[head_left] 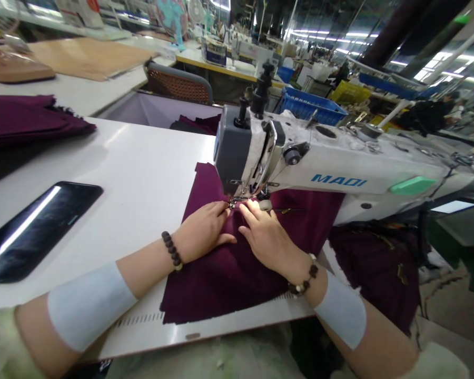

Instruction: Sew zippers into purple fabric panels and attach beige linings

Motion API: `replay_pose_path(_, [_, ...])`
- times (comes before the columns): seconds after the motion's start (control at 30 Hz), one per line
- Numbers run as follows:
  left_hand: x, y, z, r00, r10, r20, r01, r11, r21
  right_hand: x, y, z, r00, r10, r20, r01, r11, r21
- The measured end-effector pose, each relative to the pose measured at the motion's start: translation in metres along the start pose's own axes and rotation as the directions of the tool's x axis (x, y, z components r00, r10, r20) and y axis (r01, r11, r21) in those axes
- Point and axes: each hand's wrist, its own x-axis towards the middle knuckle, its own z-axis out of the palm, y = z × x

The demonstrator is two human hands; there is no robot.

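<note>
A dark purple fabric panel [221,279] lies on the white table, partly under the head of a sewing machine [339,168]. My left hand [205,229] rests flat on the fabric, its fingertips just left of the lit presser foot [233,202]. My right hand [270,239] lies on the cloth right of the needle area, fingers stretched forward and slightly spread. A zipper with a gold pull [286,211] runs across the panel to the right of that hand. The needle tip is too small to make out.
A black phone [43,226] lies at the table's left. Behind it is a stack of purple fabric [27,121]. More purple pieces with zippers [379,268] hang or lie at the right. A blue crate [308,105] stands beyond the machine.
</note>
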Motion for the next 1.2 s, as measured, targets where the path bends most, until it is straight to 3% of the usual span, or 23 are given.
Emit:
replay_pose_path(0.2, [-0.001,0.006,0.007,0.999,-0.039,0.009,0.039,0.999,0.004,0.002,0.008,0.018,0.999,-0.02,0.036,0.02,1.0,0.022])
replay_pose_path(0.47, [-0.001,0.006,0.01,0.998,-0.062,0.024,0.06,0.997,0.045,0.002,0.006,0.017,0.999,-0.015,0.029,0.014,1.0,0.016])
replay_pose_path(1.2, [0.002,-0.001,0.009,0.998,-0.066,0.009,0.067,0.997,-0.041,0.008,0.004,0.015,0.998,0.008,0.062,-0.007,1.0,-0.016])
